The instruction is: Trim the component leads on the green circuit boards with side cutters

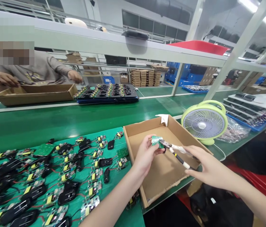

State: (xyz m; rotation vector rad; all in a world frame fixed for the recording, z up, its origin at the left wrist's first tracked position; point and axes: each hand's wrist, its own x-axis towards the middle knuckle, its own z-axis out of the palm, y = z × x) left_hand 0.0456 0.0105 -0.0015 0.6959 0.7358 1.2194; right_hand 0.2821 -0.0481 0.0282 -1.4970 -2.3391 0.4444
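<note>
My left hand (145, 154) is closed around a small green circuit board (155, 142), held over a shallow cardboard box (155, 179). In my right hand (201, 160) is a pair of cutting pliers (178, 156) with white-wrapped handles and a yellow band. The handles are spread apart. The jaws of the pliers lie against the circuit board's right side; whether they grip anything is too small to tell. A dark piece hangs just below the board by my left fingers.
Left of the box, several circuit boards with black housings and red wires (96, 189) cover a green mat. A lime-green fan (202, 123) stands behind the box. Across the bench, a person (40, 67) works at another cardboard box (36, 94) beside a loaded black tray (106, 93).
</note>
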